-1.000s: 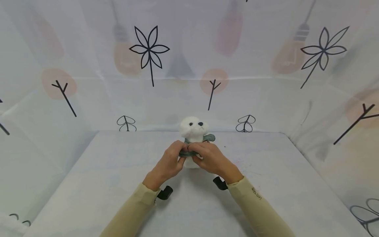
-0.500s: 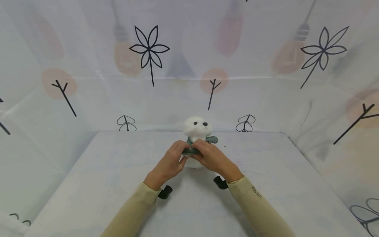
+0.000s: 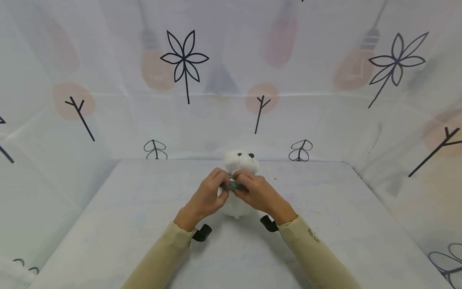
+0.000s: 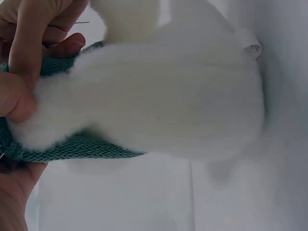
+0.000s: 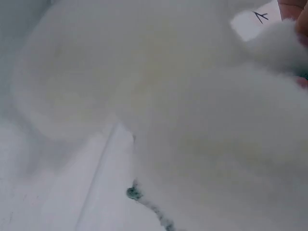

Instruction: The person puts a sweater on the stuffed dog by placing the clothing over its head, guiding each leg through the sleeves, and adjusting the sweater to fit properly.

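A white plush animal toy with dark eyes and a black nose stands in the middle of the table, its head tipped back. Around its upper body is a green knitted garment, whose ribbed weave shows in the left wrist view. My left hand pinches this knit from the left, thumb below and fingers above. From the right, my right hand pinches it too, the two hands nearly meeting. White fur fills the right wrist view, blurred. A small white tag sticks out at the toy's base.
The table has a pale surface with faint marks to the right. A patterned white cloth hangs behind it and at both sides. Black wrist mounts stick out below the sleeves.
The toy's head has tilted back and dropped lower, and more of its white lower body and base shows. The green flap at the right has gone from sight. Both hands keep their hold.
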Action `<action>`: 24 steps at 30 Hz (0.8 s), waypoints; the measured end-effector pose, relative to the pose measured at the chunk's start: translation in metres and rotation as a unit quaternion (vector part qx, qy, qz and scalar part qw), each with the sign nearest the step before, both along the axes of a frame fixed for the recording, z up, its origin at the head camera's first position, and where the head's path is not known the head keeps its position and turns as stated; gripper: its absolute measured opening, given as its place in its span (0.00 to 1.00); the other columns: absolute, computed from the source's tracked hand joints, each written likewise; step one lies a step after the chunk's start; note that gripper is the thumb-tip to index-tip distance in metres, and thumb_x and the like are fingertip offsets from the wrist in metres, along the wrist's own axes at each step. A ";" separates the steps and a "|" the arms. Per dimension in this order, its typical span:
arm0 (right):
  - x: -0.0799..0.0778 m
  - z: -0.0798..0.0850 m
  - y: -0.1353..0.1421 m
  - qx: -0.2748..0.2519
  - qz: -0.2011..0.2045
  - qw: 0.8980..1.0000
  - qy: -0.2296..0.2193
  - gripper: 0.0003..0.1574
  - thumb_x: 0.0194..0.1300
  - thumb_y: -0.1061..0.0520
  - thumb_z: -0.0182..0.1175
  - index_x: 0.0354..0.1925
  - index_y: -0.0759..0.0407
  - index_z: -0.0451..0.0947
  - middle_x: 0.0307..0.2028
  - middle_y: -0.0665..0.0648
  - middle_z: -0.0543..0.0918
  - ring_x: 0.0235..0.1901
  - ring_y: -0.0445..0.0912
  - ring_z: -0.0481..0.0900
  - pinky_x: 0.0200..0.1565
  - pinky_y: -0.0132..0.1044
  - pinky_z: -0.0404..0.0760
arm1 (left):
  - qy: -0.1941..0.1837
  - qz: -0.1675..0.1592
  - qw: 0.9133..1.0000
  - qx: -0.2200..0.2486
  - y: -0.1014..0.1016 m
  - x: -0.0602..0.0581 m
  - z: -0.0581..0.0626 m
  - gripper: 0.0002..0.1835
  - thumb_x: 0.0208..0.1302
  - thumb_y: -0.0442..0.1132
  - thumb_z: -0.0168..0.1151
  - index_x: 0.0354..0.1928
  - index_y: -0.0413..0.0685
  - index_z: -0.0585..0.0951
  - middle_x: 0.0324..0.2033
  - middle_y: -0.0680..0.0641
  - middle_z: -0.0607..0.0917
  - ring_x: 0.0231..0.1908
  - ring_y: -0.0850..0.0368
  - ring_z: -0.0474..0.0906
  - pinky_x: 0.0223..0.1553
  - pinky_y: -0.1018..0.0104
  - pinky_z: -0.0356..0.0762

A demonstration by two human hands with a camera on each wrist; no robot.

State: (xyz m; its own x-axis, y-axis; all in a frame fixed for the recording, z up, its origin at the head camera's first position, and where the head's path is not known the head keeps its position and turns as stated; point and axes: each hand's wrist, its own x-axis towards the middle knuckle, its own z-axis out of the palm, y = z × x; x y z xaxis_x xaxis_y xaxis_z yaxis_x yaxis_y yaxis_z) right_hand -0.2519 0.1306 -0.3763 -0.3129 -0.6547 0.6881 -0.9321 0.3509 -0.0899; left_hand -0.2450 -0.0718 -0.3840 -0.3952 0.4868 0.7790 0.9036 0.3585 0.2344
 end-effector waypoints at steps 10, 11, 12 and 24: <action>-0.001 0.001 0.001 0.028 0.009 1.000 0.011 0.11 0.54 0.68 0.66 0.35 0.57 0.77 0.48 0.55 0.78 0.28 0.39 0.78 0.29 0.23 0.75 | 0.011 0.020 1.000 -0.003 -0.001 -0.007 -0.010 0.18 0.46 0.17 0.61 0.35 0.43 0.70 0.34 0.48 0.70 0.34 0.58 0.68 0.34 0.70 0.72; -0.001 0.001 0.001 0.032 0.007 0.999 0.012 0.10 0.54 0.67 0.67 0.35 0.57 0.78 0.49 0.54 0.78 0.29 0.39 0.79 0.30 0.23 0.75 | 0.011 0.021 1.000 -0.002 -0.002 -0.008 -0.011 0.18 0.46 0.17 0.61 0.35 0.43 0.70 0.34 0.48 0.70 0.35 0.58 0.68 0.35 0.70 0.72; -0.001 0.002 0.001 0.036 0.004 0.999 0.013 0.10 0.54 0.66 0.67 0.35 0.56 0.79 0.49 0.53 0.78 0.31 0.39 0.79 0.31 0.22 0.76 | 0.010 0.021 1.000 -0.002 -0.002 -0.008 -0.011 0.18 0.46 0.17 0.61 0.35 0.43 0.70 0.35 0.48 0.70 0.36 0.58 0.69 0.35 0.70 0.72; -0.003 0.001 0.004 0.012 -0.034 0.993 -0.108 0.08 0.67 0.62 0.58 0.45 0.58 0.75 0.42 0.53 0.79 0.33 0.39 0.76 0.33 0.30 0.76 | 0.033 0.018 0.999 -0.015 -0.001 -0.010 -0.015 0.15 0.50 0.19 0.63 0.34 0.43 0.73 0.37 0.47 0.71 0.37 0.57 0.71 0.38 0.70 0.74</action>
